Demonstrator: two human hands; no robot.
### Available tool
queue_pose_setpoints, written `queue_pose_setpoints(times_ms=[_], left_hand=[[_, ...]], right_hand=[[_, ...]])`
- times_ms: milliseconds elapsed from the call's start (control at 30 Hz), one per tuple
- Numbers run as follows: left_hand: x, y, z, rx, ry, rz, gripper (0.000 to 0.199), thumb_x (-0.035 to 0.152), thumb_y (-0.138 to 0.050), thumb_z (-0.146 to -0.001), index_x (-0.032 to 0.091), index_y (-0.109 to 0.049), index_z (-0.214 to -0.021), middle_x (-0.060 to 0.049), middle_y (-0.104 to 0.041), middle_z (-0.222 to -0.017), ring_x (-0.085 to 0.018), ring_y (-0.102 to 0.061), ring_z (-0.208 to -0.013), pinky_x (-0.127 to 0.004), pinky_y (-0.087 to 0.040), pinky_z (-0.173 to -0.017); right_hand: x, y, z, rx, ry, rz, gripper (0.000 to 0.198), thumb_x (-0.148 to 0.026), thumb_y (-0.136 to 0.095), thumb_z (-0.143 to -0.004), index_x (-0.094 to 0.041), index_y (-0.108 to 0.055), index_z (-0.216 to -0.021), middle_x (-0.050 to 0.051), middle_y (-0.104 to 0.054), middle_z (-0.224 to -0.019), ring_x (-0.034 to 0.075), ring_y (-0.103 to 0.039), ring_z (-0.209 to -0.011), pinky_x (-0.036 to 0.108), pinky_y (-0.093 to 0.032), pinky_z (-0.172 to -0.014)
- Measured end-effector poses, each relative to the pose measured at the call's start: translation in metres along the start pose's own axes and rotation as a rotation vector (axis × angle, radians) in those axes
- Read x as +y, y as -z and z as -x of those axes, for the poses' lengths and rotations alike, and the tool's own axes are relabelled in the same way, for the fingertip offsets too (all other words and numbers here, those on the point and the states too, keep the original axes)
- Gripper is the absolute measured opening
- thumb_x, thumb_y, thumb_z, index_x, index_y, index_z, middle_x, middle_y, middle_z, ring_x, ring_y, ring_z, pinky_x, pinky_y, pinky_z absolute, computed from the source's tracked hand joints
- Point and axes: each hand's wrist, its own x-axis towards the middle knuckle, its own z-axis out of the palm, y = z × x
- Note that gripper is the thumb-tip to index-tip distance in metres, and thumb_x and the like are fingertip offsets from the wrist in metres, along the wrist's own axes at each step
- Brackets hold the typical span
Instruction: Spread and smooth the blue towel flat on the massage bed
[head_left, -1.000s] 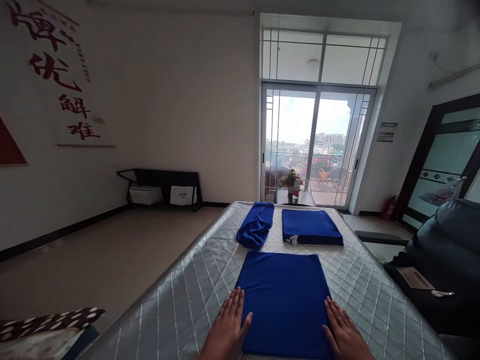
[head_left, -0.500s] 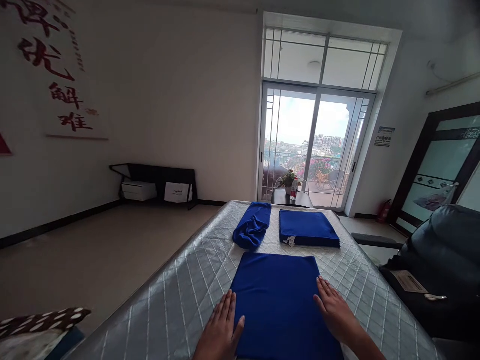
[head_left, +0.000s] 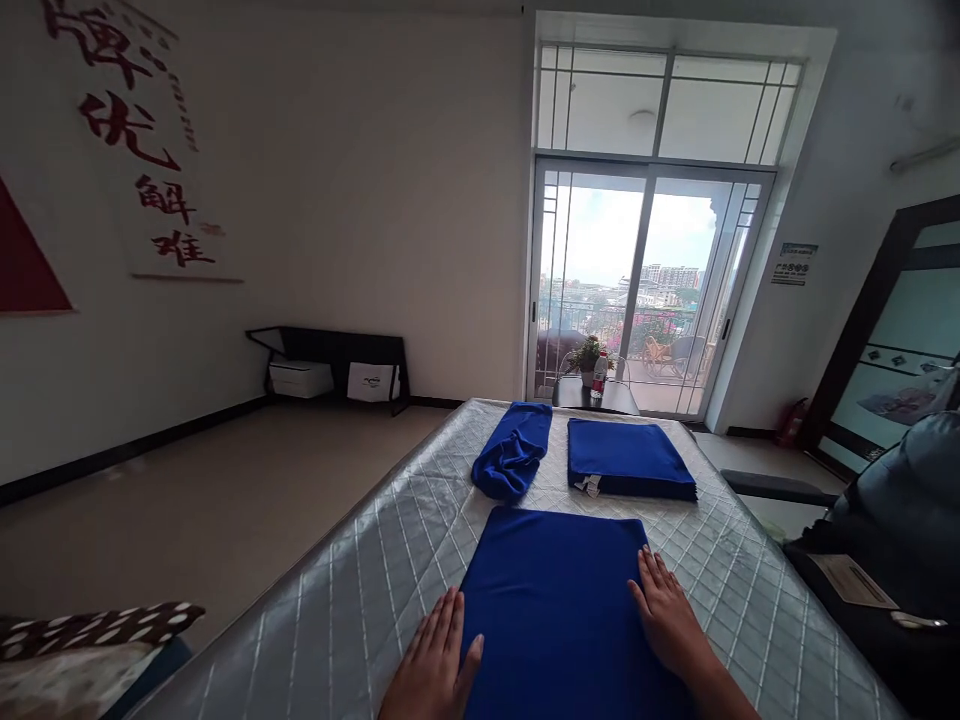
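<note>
A blue cloth lies flat and smooth on the quilted silver table cover, right in front of me. At its left edge rests my left hand, fingers stretched out and thumb on the fabric. My right hand lies against the right edge, also flat with the fingers extended. Neither hand grasps anything. Beyond the cloth, a neat stack of folded blue cloths with a white tag showing sits to the right. A crumpled blue cloth lies to its left.
A small table with a potted plant and a bottle stands past the far end, before the glass sliding door. On the right is a dark chair; at lower left, a polka-dot cushion.
The view has turned slightly left, so the scene sits further right. Both hands stay at the cloth's side edges, with little visible movement.
</note>
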Motion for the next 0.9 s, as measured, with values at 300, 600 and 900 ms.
queue_pose_setpoints(times_ms=[300,600,900], left_hand=[[0.012,0.022,0.001,-0.064,0.003,-0.03,0.059,0.041,-0.029,-0.099,0.016,-0.03,-0.152,-0.01,-0.032,-0.158,-0.026,-0.027,-0.147,-0.051,-0.028,-0.118],[0.02,0.037,0.001,-0.115,0.035,0.003,0.062,0.046,-0.025,-0.098,0.015,-0.032,-0.152,-0.009,-0.032,-0.158,-0.024,-0.027,-0.147,-0.048,-0.026,-0.119],[0.028,0.052,0.002,-0.118,0.045,-0.034,0.062,0.044,-0.026,-0.098,0.012,-0.036,-0.15,-0.011,-0.039,-0.155,-0.024,-0.032,-0.145,-0.046,-0.027,-0.12]], right_hand=[[-0.009,0.004,0.0,-0.049,-0.025,0.014,0.07,-0.047,-0.017,-0.097,-0.006,-0.021,-0.154,0.01,-0.016,-0.162,0.024,-0.008,-0.15,0.042,-0.009,-0.122],[-0.015,0.015,0.004,-0.085,-0.065,0.035,0.069,-0.046,-0.013,-0.098,-0.008,-0.017,-0.155,0.007,-0.014,-0.163,0.02,-0.009,-0.15,0.04,-0.008,-0.122],[-0.008,0.021,0.005,-0.095,-0.024,0.01,0.067,-0.044,-0.014,-0.098,-0.007,-0.02,-0.155,0.008,-0.016,-0.162,0.019,-0.012,-0.15,0.036,-0.01,-0.122]])
